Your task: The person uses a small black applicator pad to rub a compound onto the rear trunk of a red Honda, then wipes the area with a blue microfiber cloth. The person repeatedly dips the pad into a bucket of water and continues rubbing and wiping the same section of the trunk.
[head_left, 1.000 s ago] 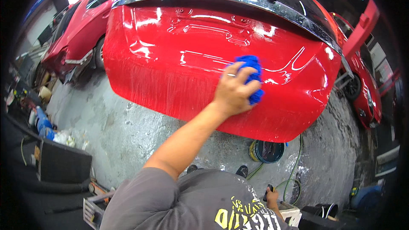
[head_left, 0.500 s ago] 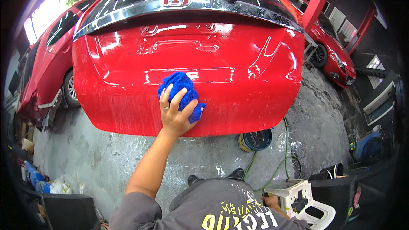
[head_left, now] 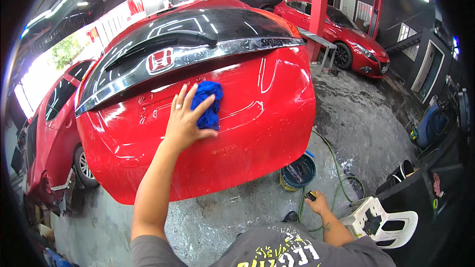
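Note:
My left hand (head_left: 185,118) reaches up to the red tailgate (head_left: 247,143) of a car, its fingers spread. A bunched blue cloth (head_left: 210,104) lies under the fingers and thumb, held against the wet panel below the chrome strip. The cloth sticks out on the right side of the hand. Low on the right, my right hand (head_left: 319,202) is closed round a small black and yellow object (head_left: 310,196), whose kind I cannot make out. It is near a dark bucket (head_left: 298,170) with a yellowish side.
A green hose (head_left: 339,163) loops over the wet grey floor (head_left: 346,113) beside the bucket. A white plastic chair (head_left: 391,225) stands by my right arm. Red cars are parked at the left (head_left: 54,118) and back right (head_left: 358,44), near a red post (head_left: 317,15).
My left hand has moved the cloth higher on the tailgate, and its fingers are spread wider. My right hand has come forward from beside the chair. The view has turned and tilted up.

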Demonstrator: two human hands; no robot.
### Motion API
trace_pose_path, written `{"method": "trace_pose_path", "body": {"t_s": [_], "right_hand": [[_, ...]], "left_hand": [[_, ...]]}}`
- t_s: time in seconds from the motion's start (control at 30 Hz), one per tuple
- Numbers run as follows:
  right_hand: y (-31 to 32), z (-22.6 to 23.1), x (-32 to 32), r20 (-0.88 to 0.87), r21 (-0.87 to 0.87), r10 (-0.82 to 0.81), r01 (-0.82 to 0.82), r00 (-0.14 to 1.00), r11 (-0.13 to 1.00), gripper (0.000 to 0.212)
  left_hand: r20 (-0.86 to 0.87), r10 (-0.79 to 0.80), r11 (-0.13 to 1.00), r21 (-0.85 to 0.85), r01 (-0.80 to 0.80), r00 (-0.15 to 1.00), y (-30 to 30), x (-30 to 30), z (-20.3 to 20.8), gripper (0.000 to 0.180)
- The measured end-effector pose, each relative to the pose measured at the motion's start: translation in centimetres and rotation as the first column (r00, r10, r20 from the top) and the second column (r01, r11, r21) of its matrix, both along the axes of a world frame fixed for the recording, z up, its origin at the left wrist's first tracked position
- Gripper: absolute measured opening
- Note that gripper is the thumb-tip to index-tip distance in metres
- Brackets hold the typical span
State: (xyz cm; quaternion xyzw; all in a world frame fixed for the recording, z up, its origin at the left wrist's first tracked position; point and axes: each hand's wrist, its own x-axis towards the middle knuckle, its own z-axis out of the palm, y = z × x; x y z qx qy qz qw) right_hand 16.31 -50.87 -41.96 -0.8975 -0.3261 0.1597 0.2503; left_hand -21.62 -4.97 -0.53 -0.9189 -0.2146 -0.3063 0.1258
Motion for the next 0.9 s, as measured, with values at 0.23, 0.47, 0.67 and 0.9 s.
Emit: {"method": "trace_pose_path", "body": {"t_s": [0.23,0.47,0.67,0.9], "right_hand": [[-6.3,-0.8,3.3,-0.805,0.157,-0.309,0.684,0.507,0.713,0.029],[-4.7,-0.1,5.8,-0.502,0.189,-0.277,0.417,0.819,0.889,0.031],[-3.3,-2.3,1.4,-0.240,-0.013,-0.234,0.238,0.942,0.971,0.045],[-13.6,-4.4,-2.7,-0.169,-0.144,-0.266,0.243,0.949,0.959,0.058]], "left_hand": [[0.370,-0.262,0.952,-0.050,0.301,0.891,-8.9,-7.8,8.5,0.040],[0.316,-0.411,0.896,0.311,0.317,0.855,-15.6,-8.0,17.9,0.042],[0.253,-0.380,0.900,0.323,0.292,0.890,-15.6,-8.0,18.0,0.044],[0.251,-0.375,0.911,0.280,0.304,0.892,-13.1,-7.7,17.0,0.045]]}}
